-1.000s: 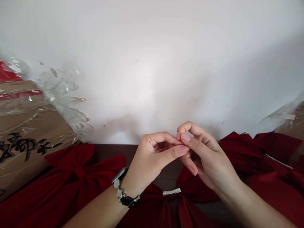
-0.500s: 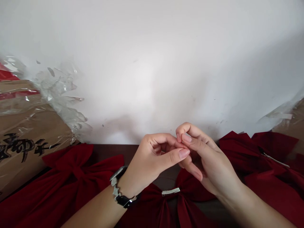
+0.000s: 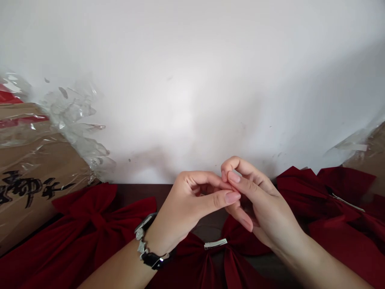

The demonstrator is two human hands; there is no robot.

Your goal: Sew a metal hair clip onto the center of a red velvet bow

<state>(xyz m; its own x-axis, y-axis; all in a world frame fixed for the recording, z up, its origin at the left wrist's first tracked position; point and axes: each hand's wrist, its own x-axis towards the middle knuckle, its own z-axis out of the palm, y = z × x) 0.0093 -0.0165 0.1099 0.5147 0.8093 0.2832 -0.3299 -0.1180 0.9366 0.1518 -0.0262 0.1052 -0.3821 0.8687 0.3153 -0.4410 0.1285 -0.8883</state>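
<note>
My left hand (image 3: 192, 200) and my right hand (image 3: 258, 200) meet fingertip to fingertip above a dark table. Both are curled into a pinch at the same spot; whatever they hold is too small or hidden to name. A watch with a black strap (image 3: 147, 245) sits on my left wrist. Right below the hands lies a dark red velvet bow (image 3: 210, 261) with a silver hair clip (image 3: 214, 243) on its middle.
A second red bow (image 3: 90, 224) lies at the left, a third (image 3: 337, 200) at the right with a metal clip on it. A cardboard box wrapped in clear plastic (image 3: 33, 168) stands at the left. A white wall (image 3: 192, 80) rises behind the table.
The hands stay pinched together; my left wrist has slid slightly down and left, and the fingers have shifted a little.
</note>
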